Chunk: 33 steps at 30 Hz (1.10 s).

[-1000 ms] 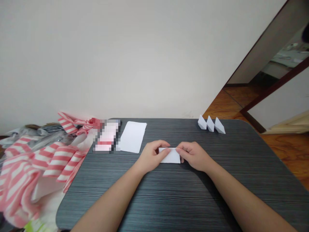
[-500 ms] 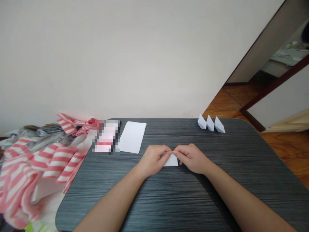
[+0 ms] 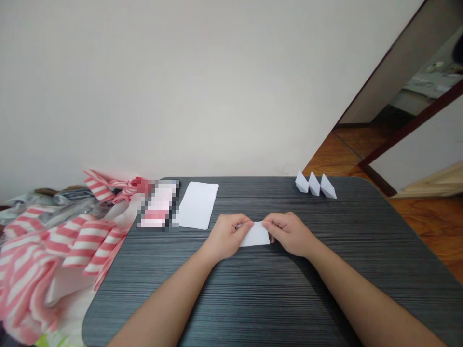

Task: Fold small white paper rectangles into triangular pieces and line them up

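Both forearms reach in over the near edge of the table [image 3: 253, 299], a dark, finely striped top. Near its middle the left hand [image 3: 226, 237] and right hand [image 3: 289, 233] meet over a small folded paper [image 3: 256, 234]. Each grip is closed on it. Thumb and fingertips pinch its upper corners from either side while its lower edge rests on the table, probably so the layers stay lined up. The paper lies between the two grips and touches both. Farther on, toward the far left corner, a flat white sheet [image 3: 197, 205] lies beside a blurred pink item [image 3: 158, 205]. Striped cloth [image 3: 54, 246] is heaped off the left edge. Near the far right corner three folded paper wedges [image 3: 314, 185] stand in a row, well apart from the hands.
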{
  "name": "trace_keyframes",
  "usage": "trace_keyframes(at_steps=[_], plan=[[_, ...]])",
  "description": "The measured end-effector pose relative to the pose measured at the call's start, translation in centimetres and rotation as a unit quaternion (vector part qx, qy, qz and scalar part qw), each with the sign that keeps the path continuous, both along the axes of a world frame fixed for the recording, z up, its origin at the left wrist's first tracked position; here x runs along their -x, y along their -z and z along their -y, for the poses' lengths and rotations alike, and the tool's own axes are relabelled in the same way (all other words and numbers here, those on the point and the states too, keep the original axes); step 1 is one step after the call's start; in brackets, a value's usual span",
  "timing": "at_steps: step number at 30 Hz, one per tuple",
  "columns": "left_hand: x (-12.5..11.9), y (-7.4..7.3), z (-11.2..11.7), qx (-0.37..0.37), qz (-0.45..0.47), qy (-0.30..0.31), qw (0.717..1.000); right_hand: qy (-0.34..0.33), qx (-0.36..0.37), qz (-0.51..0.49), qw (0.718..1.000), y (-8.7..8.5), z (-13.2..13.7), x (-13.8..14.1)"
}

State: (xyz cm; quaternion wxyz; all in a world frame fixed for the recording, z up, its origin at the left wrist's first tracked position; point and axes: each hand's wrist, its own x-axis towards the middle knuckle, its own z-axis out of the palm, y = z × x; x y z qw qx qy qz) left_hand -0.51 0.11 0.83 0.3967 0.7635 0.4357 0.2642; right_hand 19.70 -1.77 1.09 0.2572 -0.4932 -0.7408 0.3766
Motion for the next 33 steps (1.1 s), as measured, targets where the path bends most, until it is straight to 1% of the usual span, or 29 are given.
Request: trace_keyframes(at_steps=[4,8,11,18,22,25,27,29,31,33], plan=[[0.02,0.05,-0.14,0.021,0.018,-0.004,1.000,0.005,0.009,-0.013,1.000,0.05,0.00,-0.01],[0.26,0.42,-0.33,0.056,0.061,-0.048,0.995,0.026,0.004,-0.031,0.999,0.05,-0.06,-0.22],[0.45,0.72,-0.40,0.069,0.063,-0.066,0.993,0.032,0.005,-0.033,0.999,0.24,-0.13,-0.36],[0.54,0.40,-0.37,0.055,0.040,-0.037,0.997,0.017,0.047,-0.080,0.995,0.96,-0.21,-0.30],[0.49,0.22,-0.28,0.058,0.032,-0.014,0.998,0.015,0.051,-0.061,0.997,0.72,-0.19,-0.06],[0.38,0.30,-0.28,0.063,0.041,-0.013,0.997,0.022,0.037,-0.045,0.998,0.43,-0.15,0.03],[0.29,0.43,-0.33,0.077,0.060,-0.017,0.995,0.031,0.027,-0.044,0.998,0.35,-0.11,0.01],[0.24,0.59,-0.38,0.106,0.089,-0.019,0.990,0.042,0.025,-0.050,0.998,0.37,-0.11,-0.02],[0.24,0.72,-0.42,0.137,0.115,-0.015,0.984,0.053,0.028,-0.058,0.997,0.49,-0.16,-0.06],[0.32,0.76,-0.42,0.147,0.123,-0.008,0.981,0.061,0.031,-0.068,0.995,0.67,-0.23,-0.08]])
